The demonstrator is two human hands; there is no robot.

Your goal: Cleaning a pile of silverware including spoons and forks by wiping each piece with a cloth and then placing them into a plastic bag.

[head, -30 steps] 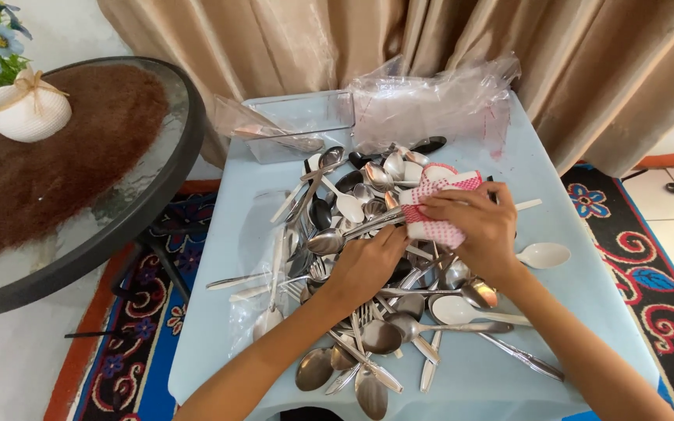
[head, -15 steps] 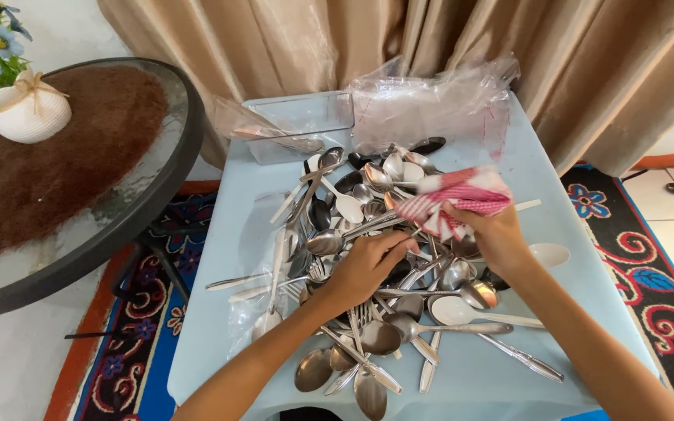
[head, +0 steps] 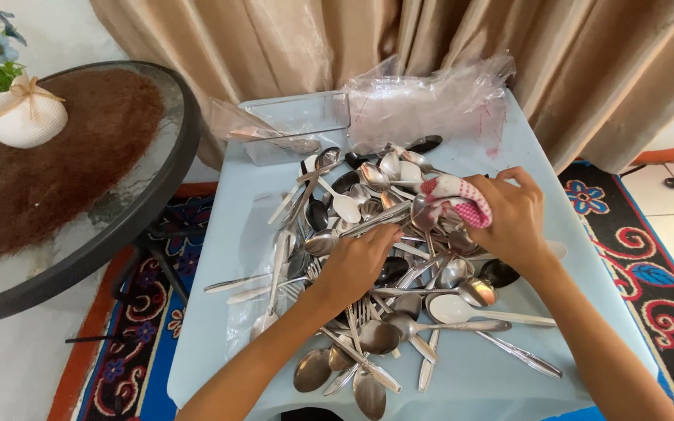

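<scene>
Sorting Through a Heap of Cutlery

Reaching into the pile of spoons and forks (head: 384, 265), our left hand (head: 356, 265) curls down over the metal with its fingers bent; we cannot tell which piece it grips, since the fingertips are buried among the handles. Our right hand (head: 512, 214) is closed around a red-and-white checked cloth (head: 454, 199), bunched up just above the heap, and whatever lies inside the cloth is hidden from us. The cutlery covers the middle of the pale blue worktop (head: 509, 374), many pieces overlapping so that single ones are hard to pick out. At the far edge sit a clear plastic box (head: 298, 125) and a crumpled clear plastic bag (head: 431, 101), its contents unreadable. A round glass table (head: 118, 210) with a white vase (head: 21, 117) is cut off at the left, and a beige curtain (head: 587, 70) hangs behind.
</scene>
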